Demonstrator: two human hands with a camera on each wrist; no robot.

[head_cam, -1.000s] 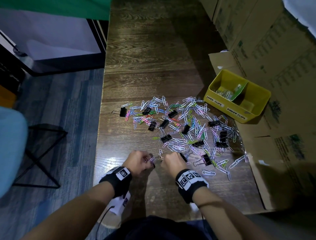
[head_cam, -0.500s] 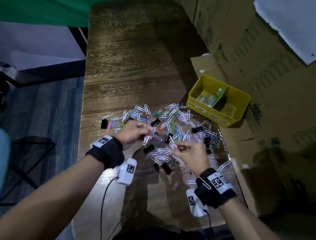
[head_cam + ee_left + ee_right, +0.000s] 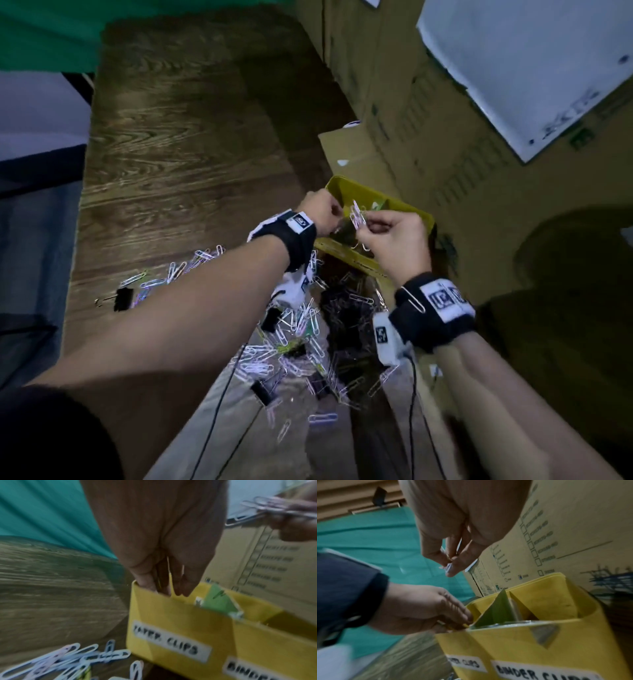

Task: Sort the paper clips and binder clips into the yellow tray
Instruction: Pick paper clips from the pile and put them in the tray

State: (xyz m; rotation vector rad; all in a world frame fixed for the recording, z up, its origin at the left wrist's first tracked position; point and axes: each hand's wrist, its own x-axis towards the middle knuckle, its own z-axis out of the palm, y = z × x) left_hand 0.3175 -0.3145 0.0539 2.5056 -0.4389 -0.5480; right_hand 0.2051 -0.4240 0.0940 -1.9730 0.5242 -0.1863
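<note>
Left hand (image 3: 159, 536) fingertips inside yellow tray (image 3: 171, 626) compartment labelled paper clips, loose paper clips (image 3: 72, 660) beside it

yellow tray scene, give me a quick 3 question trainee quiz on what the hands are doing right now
1. True or false: the right hand pinches a bunch of paper clips above the yellow tray.
2. Which labelled compartment do the left hand fingers dip into: A) paper clips B) binder clips?
3. Fill in: a lone black ____ clip lies at the pile's left edge.

Key: 1 true; 2 A; 3 binder
</note>
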